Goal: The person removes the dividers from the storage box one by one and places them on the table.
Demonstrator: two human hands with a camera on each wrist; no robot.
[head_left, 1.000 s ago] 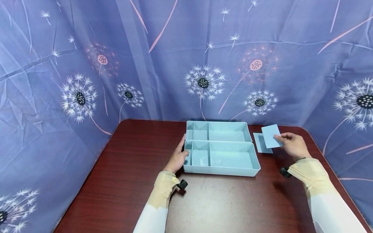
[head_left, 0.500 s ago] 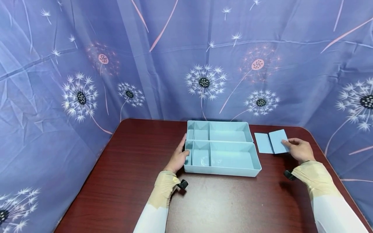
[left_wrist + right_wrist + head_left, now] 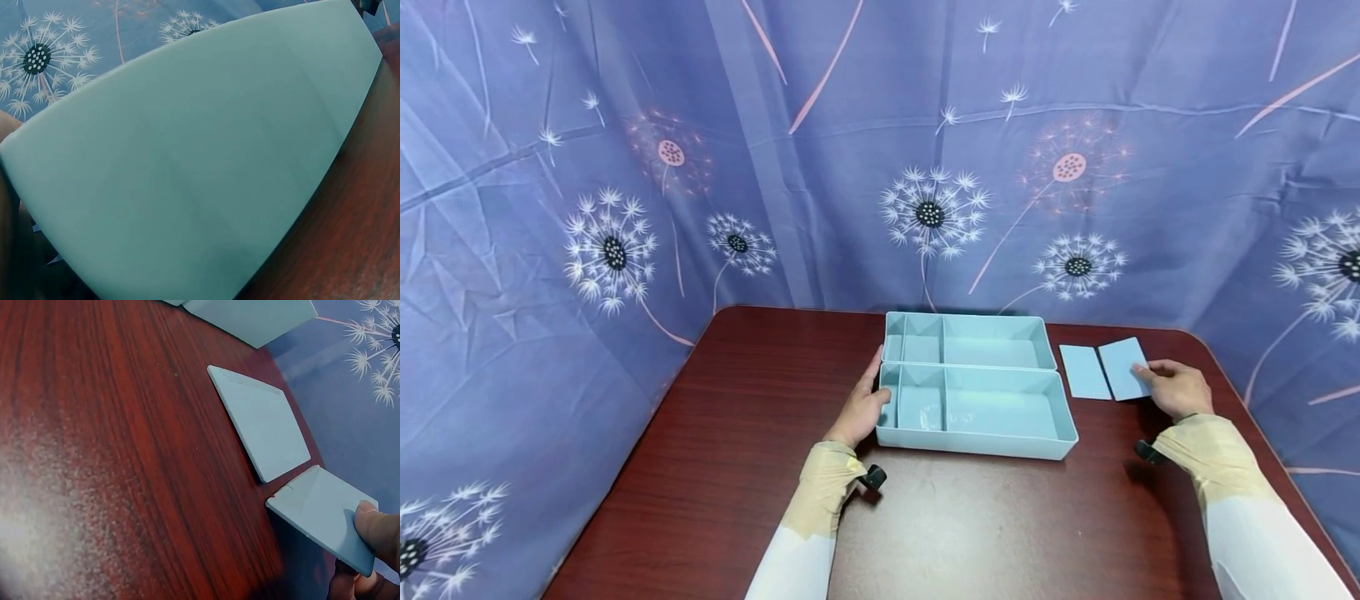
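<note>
My right hand (image 3: 1180, 388) pinches a thin light-blue divider panel (image 3: 319, 512), thumb on top and fingers beneath. The panel tilts, its left edge low and the held edge raised above the table. A similar panel (image 3: 1084, 372) lies flat just left of it. My left hand (image 3: 859, 412) is at the left end of two light-blue divided storage boxes. Its thumb hooks over the rim of the near storage box (image 3: 977, 446), and its fingers run along the outside. The far storage box (image 3: 1000, 319) stands directly behind. In the left wrist view, the near box's wall (image 3: 200, 150) hides most of the hand.
Both boxes stand on a dark red wooden table (image 3: 730, 433) and have small compartments at left and a long one at right. A blue curtain with dandelion prints (image 3: 820, 208) hangs behind the table. Each wrist carries a small black camera.
My right hand has moved the held panel right and lowered it, from overlapping the flat panel to beside it. The left hand stays on the near box.
</note>
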